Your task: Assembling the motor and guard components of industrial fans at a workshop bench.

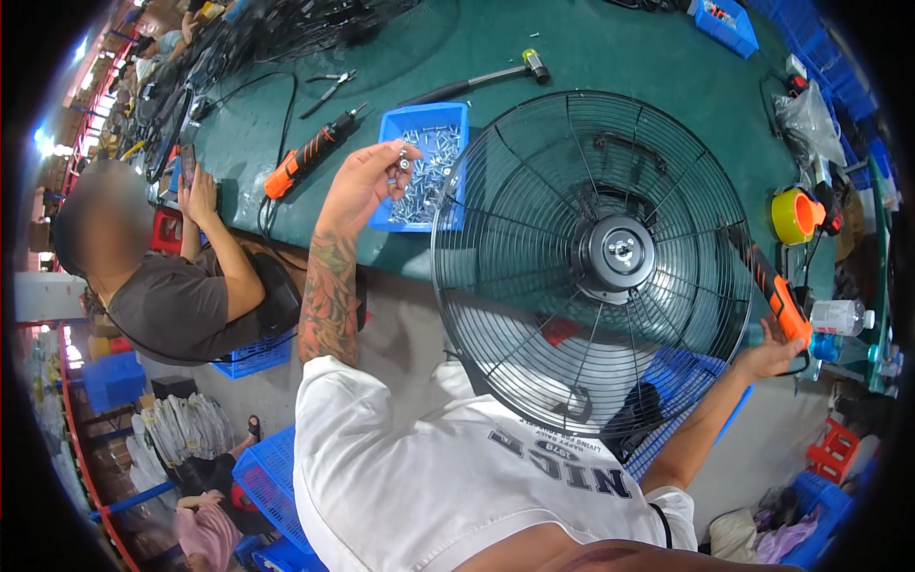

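Pinched between the fingertips of my left hand are small silver screws, held over the near left side of a blue bin. Loose screws fill that bin. A round black fan guard with a dark motor hub stands before me, overhanging the near table edge. To its right, my right hand grips the lower end of an orange and black electric screwdriver, whose front part points up beside the guard's rim.
Another orange electric screwdriver, pliers and a hammer lie on the green table. At right are a yellow tape roll and a plastic bottle. A person sits at left holding a phone.
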{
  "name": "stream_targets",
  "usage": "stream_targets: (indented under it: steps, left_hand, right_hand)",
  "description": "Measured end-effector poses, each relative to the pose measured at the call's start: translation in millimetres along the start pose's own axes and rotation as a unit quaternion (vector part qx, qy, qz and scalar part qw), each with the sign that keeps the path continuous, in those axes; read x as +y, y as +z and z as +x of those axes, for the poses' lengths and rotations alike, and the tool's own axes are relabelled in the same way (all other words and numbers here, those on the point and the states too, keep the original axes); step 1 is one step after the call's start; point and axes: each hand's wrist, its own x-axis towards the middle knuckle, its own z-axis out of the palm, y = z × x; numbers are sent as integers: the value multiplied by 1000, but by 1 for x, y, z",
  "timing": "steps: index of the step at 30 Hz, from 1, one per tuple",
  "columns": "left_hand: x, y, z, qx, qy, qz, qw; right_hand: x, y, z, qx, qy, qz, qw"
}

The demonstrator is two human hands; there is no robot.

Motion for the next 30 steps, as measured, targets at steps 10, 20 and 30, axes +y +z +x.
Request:
stream_targets:
  steps: [10, 20, 30]
  left_hand:
    - [3, 19, -5, -15, 7, -78, 997]
    - [3, 21, -2, 49, 8, -66, 997]
    - [30, 69, -16, -22, 19, 0, 1000]
  right_hand:
    - [-68, 38, 37, -17, -250, 69, 966]
    - [-56, 51, 23, -194, -113, 149, 963]
    - [-74, 51, 54, -115, -62, 189, 973]
